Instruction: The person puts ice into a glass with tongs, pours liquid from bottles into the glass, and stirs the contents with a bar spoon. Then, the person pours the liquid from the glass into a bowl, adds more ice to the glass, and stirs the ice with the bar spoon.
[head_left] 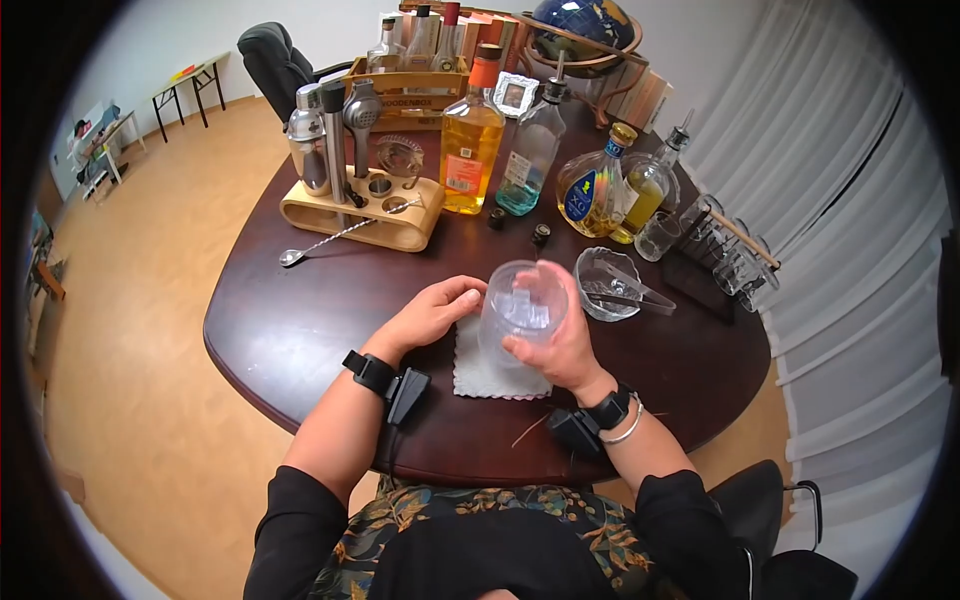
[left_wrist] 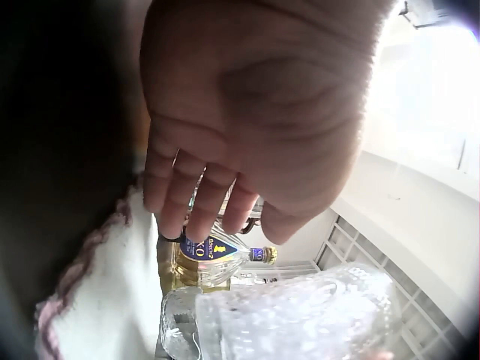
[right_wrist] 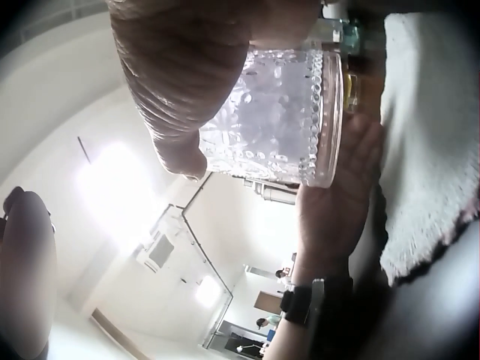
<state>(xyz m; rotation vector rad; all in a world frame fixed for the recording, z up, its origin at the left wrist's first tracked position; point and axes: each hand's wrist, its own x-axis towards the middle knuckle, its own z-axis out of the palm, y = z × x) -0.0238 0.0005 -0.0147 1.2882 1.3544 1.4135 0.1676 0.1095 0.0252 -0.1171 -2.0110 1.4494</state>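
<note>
My right hand grips a clear glass around its side, thumb in front. Pieces of ice lie inside it. In the right wrist view the glass shows a bumpy, beaded surface, and a gap separates its base from the white cloth. The scallop-edged cloth lies on the table below. Left of the glass is my left hand, holding nothing. Its fingers extend loosely in the left wrist view, with the palm facing that camera.
A glass bowl with tongs stands to the right. Behind are an amber bottle, an XO bottle and other bottles. A wooden bar-tool stand with a long twisted spoon is at left, a glass rack at far right.
</note>
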